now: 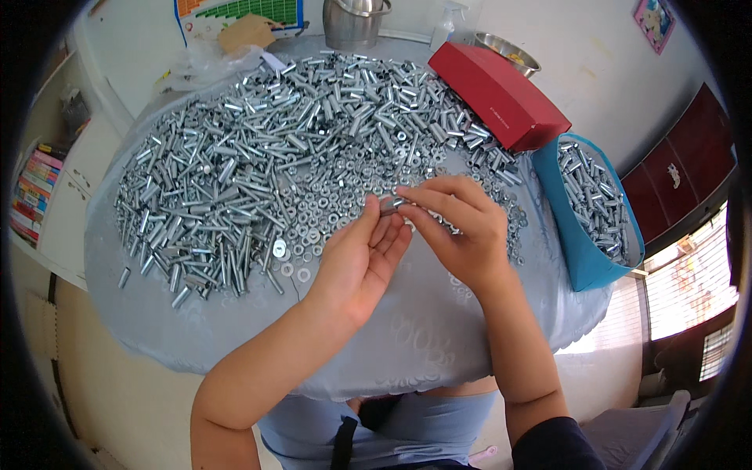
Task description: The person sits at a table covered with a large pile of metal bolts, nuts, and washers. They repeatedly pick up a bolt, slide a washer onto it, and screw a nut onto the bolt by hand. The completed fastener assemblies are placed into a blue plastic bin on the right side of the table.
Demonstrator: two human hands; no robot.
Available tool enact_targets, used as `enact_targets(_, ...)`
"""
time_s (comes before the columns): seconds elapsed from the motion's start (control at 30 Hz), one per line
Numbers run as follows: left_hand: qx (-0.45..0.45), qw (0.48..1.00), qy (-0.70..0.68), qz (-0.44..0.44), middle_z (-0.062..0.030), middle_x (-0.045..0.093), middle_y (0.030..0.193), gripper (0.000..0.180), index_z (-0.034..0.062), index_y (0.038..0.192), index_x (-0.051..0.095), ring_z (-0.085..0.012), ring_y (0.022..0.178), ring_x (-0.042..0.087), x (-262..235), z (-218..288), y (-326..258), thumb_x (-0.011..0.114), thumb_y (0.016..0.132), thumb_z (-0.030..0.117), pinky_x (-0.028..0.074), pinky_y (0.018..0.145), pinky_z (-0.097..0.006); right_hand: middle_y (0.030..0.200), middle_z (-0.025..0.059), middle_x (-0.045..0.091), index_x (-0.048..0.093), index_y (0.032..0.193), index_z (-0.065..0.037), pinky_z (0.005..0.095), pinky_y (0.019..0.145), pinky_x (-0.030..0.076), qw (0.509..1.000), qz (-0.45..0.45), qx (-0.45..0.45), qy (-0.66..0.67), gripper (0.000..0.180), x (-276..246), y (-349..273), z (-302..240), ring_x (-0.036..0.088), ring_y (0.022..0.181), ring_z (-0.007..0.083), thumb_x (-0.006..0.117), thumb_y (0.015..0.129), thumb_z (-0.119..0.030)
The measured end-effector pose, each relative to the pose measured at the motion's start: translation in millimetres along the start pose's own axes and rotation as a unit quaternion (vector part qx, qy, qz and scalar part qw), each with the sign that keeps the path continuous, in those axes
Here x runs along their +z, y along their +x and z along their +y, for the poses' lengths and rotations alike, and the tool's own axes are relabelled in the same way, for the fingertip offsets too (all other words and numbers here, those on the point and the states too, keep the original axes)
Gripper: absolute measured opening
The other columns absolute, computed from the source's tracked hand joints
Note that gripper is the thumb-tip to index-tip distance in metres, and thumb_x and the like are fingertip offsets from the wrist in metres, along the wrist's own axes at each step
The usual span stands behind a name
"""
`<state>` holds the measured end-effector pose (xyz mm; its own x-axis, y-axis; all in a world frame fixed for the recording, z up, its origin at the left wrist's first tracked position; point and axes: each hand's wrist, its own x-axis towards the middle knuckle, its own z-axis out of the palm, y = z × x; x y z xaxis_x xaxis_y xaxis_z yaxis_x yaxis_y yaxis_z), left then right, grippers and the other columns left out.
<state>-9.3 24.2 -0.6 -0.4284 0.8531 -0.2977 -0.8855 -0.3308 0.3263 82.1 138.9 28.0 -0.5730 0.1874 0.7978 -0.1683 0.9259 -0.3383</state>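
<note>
Pinching a small metal piece [388,206] between them, the left grip [362,254] and the right grip [462,227] meet fingertip to fingertip; thumb and fingers of each are clamped on it, and they hide part of it, so its full shape cannot be told. It is held above the near side of the loose nuts and washers [321,205], which spread under and just beyond the grip on the grey-covered tabletop [415,321]. Left of the grip and arching round beyond it lies a broad heap of metal rods and sleeves [227,168]. Beyond and to the right, a red box [501,94] rests against the heap's far edge, blocking part of the steel bowl [526,61] behind it. Well to the right stands a blue bin [583,266] filled with bolts [593,200]. Farthest beyond the grip are a steel pail [356,27], a spray bottle [444,27] and, more to the left, a clear plastic bag [215,66]. Counted: one held piece, one box, one bin, one bowl, one pail, one bottle; rods, bolts, nuts and washers are too many and too overlapped to count.
</note>
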Motion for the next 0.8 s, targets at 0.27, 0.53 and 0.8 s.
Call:
enact_targets(0.27, -0.005, 1.000, -0.001, 0.000, -0.0056, 0.060, 0.082, 0.019, 0.0022, 0.093, 0.054, -0.0141, 0.079, 0.060, 1.4, 1.6, -5.5, 0.051, 0.092, 0.021, 0.052, 0.080, -0.026, 0.082, 0.0091, 0.064, 0.069, 0.087, -0.006, 0.0271, 0.062, 0.047, 0.998, -0.006, 0.026, 0.064, 0.015, 0.5, 1.5, -2.8, 0.061, 0.071, 0.0195, 0.069, 0.072, -0.005)
enact_targets(0.53, 0.006, 0.999, 0.000, 0.033, -0.0077, 0.061, 0.086, 0.020, 0.0006, 0.093, 0.054, -0.0145, 0.083, 0.060, 1.7, 2.4, -3.8, 0.052, 0.091, 0.020, 0.052, 0.079, -0.026, 0.083, 0.0065, 0.064, 0.068, 0.087, -0.005, 0.0249, 0.060, 0.046, 0.984, -0.024, 0.116, 0.129, 0.014, 3.6, 3.2, -7.0, 0.059, 0.072, 0.0146, 0.069, 0.073, -0.005)
enact_targets(0.8, 0.002, 0.999, 0.039, 0.037, -0.0040, 0.059, 0.088, 0.023, 0.0041, 0.094, 0.056, -0.0114, 0.081, 0.058, 9.4, 3.9, -6.3, 0.049, 0.093, 0.026, 0.050, 0.079, -0.025, 0.081, 0.0034, 0.063, 0.066, 0.089, -0.006, 0.0232, 0.061, 0.043, 0.963, -0.043, 0.180, 0.199, 0.017, 7.0, 0.7, -6.1, 0.056, 0.071, 0.0114, 0.070, 0.072, -0.006)
